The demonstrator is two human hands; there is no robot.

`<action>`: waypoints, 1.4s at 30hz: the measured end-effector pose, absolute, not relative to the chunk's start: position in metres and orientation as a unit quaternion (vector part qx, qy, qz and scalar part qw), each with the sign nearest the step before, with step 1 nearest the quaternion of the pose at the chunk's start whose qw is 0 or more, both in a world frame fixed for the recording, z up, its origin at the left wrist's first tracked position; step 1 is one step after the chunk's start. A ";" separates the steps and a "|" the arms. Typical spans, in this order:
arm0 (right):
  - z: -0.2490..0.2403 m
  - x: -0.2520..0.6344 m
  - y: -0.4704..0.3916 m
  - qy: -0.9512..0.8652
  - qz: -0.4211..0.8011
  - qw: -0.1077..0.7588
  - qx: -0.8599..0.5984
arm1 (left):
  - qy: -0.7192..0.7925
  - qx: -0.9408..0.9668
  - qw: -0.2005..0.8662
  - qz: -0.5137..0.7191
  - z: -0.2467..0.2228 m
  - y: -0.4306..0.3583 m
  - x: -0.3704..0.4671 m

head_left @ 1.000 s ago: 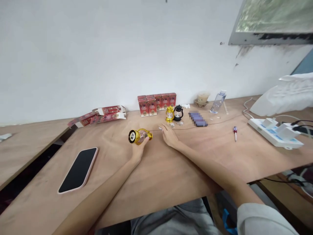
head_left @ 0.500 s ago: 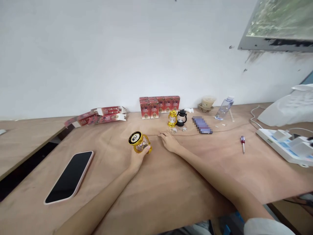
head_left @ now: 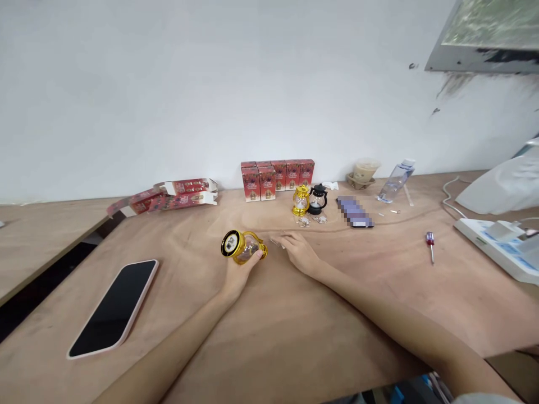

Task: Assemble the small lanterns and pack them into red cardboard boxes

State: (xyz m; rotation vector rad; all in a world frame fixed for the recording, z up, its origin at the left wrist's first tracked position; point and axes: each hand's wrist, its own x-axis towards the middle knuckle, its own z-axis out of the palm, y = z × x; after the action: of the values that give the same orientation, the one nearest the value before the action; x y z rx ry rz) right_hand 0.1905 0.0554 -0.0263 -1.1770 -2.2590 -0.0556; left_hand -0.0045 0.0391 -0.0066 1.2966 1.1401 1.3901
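My left hand [head_left: 240,275] is closed around a small gold lantern [head_left: 249,247] with a clear globe. The lantern is tipped on its side, its black-rimmed base facing left and towards me, with a pale round centre showing small parts. My right hand [head_left: 304,255] is low over the table just right of the lantern, its fingers bent together at a small pale, see-through piece [head_left: 277,241] that I cannot make out. Behind it stand another gold lantern [head_left: 300,202] and a black lantern [head_left: 318,200], both upright, with small metal bits [head_left: 304,221] in front.
Red printed boxes [head_left: 267,182] stand by the wall; opened red cartons [head_left: 185,193] lie left of them. A phone [head_left: 113,308] lies at the left, another phone [head_left: 354,212] behind. Rightward are a cup [head_left: 365,169], a bottle [head_left: 396,180], a screwdriver [head_left: 430,244] and a power strip [head_left: 497,247].
The lantern in my left hand has tilted further onto its side. My right hand's fingers have curled, and a small pale piece now shows at their tips. The view has shifted slightly.
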 end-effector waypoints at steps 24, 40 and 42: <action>-0.016 0.204 0.049 -0.862 -0.117 0.166 -0.465 | 0.417 0.620 0.352 0.564 -0.016 0.049 -0.006; -0.017 0.200 0.046 -0.874 -0.197 0.127 -0.426 | 0.374 0.708 0.332 0.498 -0.022 0.050 -0.011; -0.020 0.203 0.047 -0.869 -0.187 0.206 -0.408 | 0.375 0.714 0.322 0.495 -0.021 0.049 -0.011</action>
State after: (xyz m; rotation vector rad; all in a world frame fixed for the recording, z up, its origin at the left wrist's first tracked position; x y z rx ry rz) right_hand 0.2029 0.0470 -0.0204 -1.1365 -2.4222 -0.5224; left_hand -0.0112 0.0493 -0.0214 1.8762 0.9842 1.3009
